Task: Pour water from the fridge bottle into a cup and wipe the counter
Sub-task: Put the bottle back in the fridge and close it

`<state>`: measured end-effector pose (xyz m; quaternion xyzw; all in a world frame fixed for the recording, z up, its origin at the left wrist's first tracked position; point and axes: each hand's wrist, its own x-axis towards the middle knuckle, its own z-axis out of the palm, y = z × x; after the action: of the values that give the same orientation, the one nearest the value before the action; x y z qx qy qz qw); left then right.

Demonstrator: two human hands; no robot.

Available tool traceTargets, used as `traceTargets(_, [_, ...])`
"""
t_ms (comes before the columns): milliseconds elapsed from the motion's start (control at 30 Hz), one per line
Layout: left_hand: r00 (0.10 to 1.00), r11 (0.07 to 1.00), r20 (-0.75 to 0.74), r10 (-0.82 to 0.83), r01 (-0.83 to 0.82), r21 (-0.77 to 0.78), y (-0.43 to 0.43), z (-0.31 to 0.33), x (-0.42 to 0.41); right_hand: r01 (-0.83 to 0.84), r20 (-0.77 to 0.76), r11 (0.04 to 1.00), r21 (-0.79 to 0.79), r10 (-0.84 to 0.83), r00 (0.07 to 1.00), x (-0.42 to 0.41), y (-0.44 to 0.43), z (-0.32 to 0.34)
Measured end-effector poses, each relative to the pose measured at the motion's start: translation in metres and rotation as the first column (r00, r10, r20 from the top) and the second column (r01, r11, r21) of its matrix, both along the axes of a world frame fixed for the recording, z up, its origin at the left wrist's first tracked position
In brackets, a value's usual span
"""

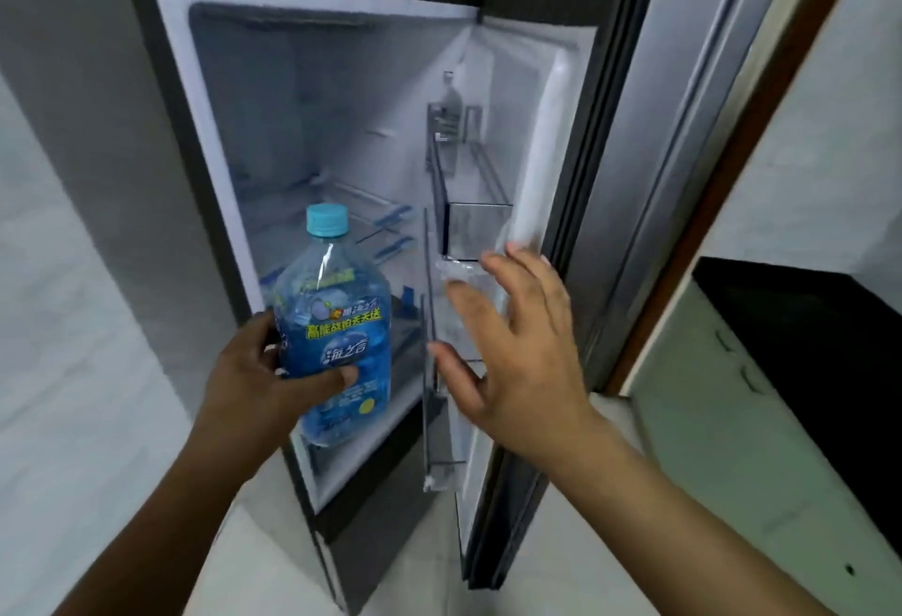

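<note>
Bottle (337,337) grasped in left hand (254,381); right hand (517,347) released near fridge door (634,176); pouring, wiping outstanding

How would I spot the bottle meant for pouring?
Find the open fridge; just in front of it the left hand grips a large clear bottle. Unlike the pale bottle on the door shelf, it has a bright blue label and light blue cap.
</note>
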<state>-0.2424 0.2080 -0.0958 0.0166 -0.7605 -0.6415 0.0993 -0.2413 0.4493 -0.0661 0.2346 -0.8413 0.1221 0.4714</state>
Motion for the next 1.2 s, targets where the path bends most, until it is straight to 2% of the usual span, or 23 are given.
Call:
traceTargets(167, [0.995, 0.995, 0.001, -0.101, 0.101, 0.014, 0.035, 0.001, -0.017, 0.100, 0.022, 0.995, -0.009, -0.100, 0.995, -0.013, 0.022, 0.021])
traceTargets(400, [0.984, 0.984, -0.002, -0.177, 0.177, -0.034, 0.076, -0.002, -0.036, 0.330, 0.113, 0.935, 0.127, -0.344, 0.932, -0.052, 0.048, 0.058])
traceTargets(500, [0.985, 0.984, 0.012, -0.172, 0.173, -0.031, 0.088, -0.005, -0.043, 0.448, 0.094, 0.884, 0.136, -0.461, 0.882, -0.065, 0.067, 0.066])
traceTargets(600, [0.989, 0.989, 0.029, -0.142, 0.143, -0.041, 0.098, -0.007, -0.052, 0.455, 0.043, 0.882, 0.120, -0.463, 0.886, -0.073, 0.100, 0.067])
traceTargets(700, [0.996, 0.994, 0.031, -0.089, 0.091, -0.065, 0.112, -0.007, -0.063, 0.454, 0.107, 0.885, 0.101, -0.464, 0.879, -0.080, 0.135, 0.070])
traceTargets(800, [0.998, 0.996, 0.043, -0.044, 0.047, -0.073, 0.127, -0.007, -0.078, 0.506, 0.185, 0.847, 0.165, -0.531, 0.827, -0.095, 0.152, 0.082])
traceTargets(900, [0.998, 0.998, 0.061, -0.008, 0.011, -0.063, 0.143, -0.006, -0.097, 0.429, 0.325, 0.871, 0.238, -0.488, 0.810, -0.134, 0.156, 0.094])
traceTargets(967, [0.998, 0.999, 0.058, 0.024, -0.021, -0.049, 0.152, -0.003, -0.110, 0.353, 0.363, 0.892, 0.282, -0.440, 0.821, -0.170, 0.152, 0.094])
traceTargets(1200, [0.978, 0.977, 0.004, 0.209, -0.208, -0.046, 0.159, 0.002, -0.146, 0.086, 0.305, 0.952, 0.294, -0.178, 0.935, -0.286, 0.110, 0.092])
